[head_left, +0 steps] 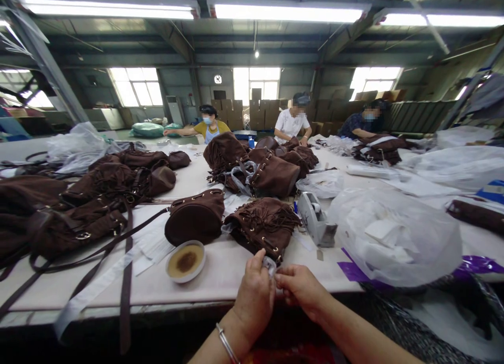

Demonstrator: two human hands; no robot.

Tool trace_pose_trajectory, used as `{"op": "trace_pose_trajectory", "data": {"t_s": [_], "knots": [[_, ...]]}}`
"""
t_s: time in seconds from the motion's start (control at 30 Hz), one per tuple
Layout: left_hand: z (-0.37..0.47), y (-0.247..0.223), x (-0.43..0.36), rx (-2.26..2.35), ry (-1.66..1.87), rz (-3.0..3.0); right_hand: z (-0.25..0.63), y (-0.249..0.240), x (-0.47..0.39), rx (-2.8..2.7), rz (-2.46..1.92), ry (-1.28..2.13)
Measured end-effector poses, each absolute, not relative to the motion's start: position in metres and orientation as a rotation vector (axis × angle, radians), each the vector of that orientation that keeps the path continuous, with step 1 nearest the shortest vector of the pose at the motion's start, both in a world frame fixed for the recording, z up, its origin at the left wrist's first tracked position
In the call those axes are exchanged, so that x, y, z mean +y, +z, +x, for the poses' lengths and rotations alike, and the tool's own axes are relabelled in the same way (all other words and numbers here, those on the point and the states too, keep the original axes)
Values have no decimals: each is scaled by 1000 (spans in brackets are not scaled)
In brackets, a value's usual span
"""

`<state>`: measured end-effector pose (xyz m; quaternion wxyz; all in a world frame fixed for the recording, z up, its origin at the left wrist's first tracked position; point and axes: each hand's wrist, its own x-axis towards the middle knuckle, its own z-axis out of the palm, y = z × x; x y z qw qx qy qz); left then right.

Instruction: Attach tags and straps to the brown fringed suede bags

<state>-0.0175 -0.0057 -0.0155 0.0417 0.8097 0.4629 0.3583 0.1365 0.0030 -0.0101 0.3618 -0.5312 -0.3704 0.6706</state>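
Observation:
At the table's front edge my left hand [255,293] is closed, thumb and fingers around a crumpled piece of clear plastic [269,264]. My right hand [301,289] pinches at the same plastic from the right, its fingertips meeting the left ones. Just beyond lies a brown fringed bag [262,225] with metal eyelets, its near edge beside the plastic; whether the two are joined is unclear. Left of it another brown bag [195,217] lies with its round base facing me. In front of that stands a shallow white bowl [186,261] of yellowish stuff with a dark brown middle.
A tape dispenser [318,222] stands right of the fringed bag, beside a large clear plastic bag [394,238]. More brown bags pile up at the left [98,190] and centre [275,172]. Straps [126,285] hang over the front edge. Several people work across the table [334,162].

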Motion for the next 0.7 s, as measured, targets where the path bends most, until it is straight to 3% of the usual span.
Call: {"op": "trace_pose_trajectory", "data": {"t_s": [0.2, 0.4, 0.7], "knots": [[-15, -5, -4, 1412, 1110, 2034, 134, -12, 2, -736, -1203, 1880], [-21, 10, 1, 1317, 871, 1580, 131, -22, 2, -861, -1075, 1713], [-21, 10, -5, 1187, 808, 996, 142, -46, 7, -1206, -1259, 1566]]}}
